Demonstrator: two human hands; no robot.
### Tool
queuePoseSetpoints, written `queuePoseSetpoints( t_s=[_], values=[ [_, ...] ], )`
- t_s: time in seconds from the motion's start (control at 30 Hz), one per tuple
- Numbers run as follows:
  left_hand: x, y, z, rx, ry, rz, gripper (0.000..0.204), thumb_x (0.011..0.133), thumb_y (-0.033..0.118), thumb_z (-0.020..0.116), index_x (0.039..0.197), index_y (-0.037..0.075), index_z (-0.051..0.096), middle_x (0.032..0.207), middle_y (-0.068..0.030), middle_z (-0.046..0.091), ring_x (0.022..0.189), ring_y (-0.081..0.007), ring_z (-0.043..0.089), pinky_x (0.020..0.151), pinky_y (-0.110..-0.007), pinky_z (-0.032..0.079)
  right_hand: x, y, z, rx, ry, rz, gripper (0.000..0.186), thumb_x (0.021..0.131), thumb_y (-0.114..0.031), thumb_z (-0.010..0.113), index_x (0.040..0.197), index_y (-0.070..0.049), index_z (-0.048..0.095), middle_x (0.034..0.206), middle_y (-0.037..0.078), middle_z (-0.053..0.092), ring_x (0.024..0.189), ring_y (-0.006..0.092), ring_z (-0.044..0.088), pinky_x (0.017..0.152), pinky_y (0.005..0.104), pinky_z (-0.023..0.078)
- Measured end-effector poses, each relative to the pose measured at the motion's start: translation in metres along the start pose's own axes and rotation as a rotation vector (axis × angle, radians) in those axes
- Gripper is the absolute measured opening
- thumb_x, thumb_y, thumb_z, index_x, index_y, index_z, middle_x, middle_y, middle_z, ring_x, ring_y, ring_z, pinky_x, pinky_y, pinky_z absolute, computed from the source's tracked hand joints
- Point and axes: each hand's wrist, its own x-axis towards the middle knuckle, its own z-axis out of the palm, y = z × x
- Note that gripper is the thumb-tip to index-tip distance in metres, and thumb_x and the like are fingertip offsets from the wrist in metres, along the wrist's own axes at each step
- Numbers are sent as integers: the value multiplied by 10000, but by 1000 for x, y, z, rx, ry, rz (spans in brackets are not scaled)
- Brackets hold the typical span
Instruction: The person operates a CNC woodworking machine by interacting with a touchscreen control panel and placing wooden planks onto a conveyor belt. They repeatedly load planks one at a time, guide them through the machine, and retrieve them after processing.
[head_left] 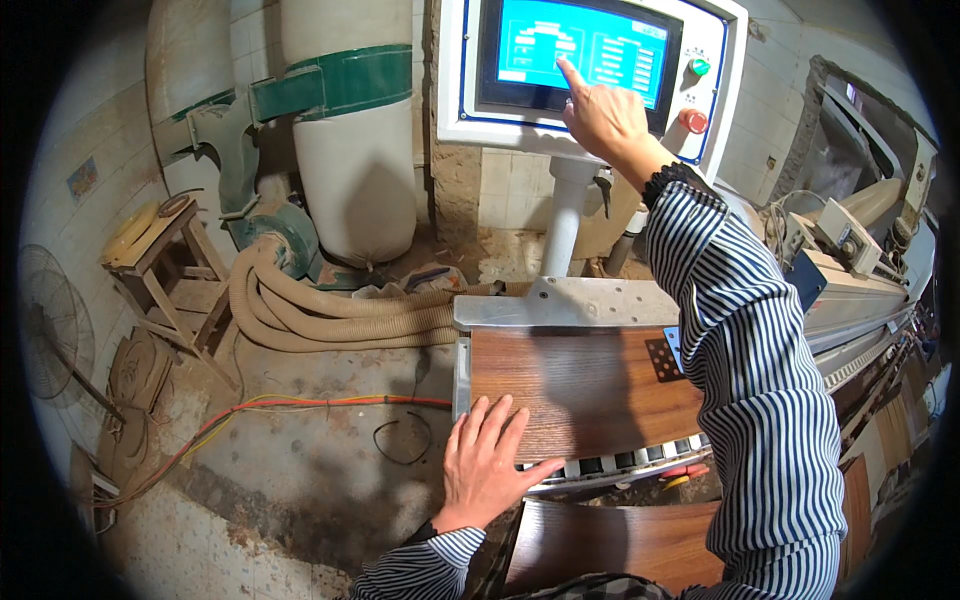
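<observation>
My right hand (608, 122) reaches up with its index finger extended to touch the blue touchscreen (626, 52) in a white control panel (463, 110); its other fingers are loosely bent, holding nothing. My left hand (485, 468) lies with fingers spread on the near left part of a dark wood-grain board (590, 390). The board rests on a machine bed with a metal plate (510, 313) along its far side and rollers (655, 452) under its near edge. A second wood-grain board (620, 545) lies lower, nearer me. My right forearm hides the first board's right end.
Beige ribbed hoses (300, 318) run from a dust collector with bags (350, 170) to the machine. A wooden stool (190, 275) and a fan (55, 320) stand at left. Red and yellow cables (320, 400) cross the floor. Machinery (850, 290) extends rightward.
</observation>
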Motion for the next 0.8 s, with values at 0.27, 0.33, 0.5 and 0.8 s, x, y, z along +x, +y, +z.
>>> queuePoseSetpoints(
  t_s=[0.27, 0.33, 0.5, 0.8],
  values=[
    [1, 2, -1, -12, -3, -6, 650, 712, 560, 764, 1116, 59, 671, 1263, -129, 600, 1204, -328, 531, 1004, -474, 421, -2, 6, 7, -47, -30, -20, 645, 849, -199, 532, 1470, -170, 362, 717, 171, 670, 626, 339, 663, 571, 458, 522],
    [2, 2, -1, -16, -4, -4, 648, 713, 558, 765, 1115, 59, 671, 1262, -130, 600, 1202, -328, 532, 1004, -472, 421, -2, 7, 7, -41, -28, -16, 640, 856, -202, 529, 1472, -172, 360, 712, 171, 669, 627, 339, 663, 575, 457, 523],
    [0, 3, 0, -12, -2, -8, 646, 714, 557, 765, 1115, 59, 671, 1262, -130, 599, 1203, -326, 533, 1003, -468, 422, -3, 2, 0, -9, 0, -14, 631, 871, -208, 525, 1477, -176, 350, 697, 166, 667, 628, 342, 662, 582, 455, 526],
    [1, 4, -2, -11, 3, -2, 644, 712, 558, 764, 1108, 59, 672, 1255, -129, 601, 1202, -325, 534, 1000, -466, 424, -2, 13, 10, -46, -35, -8, 661, 866, -219, 544, 1488, -190, 322, 735, 176, 675, 640, 349, 665, 588, 467, 523]
  ],
)
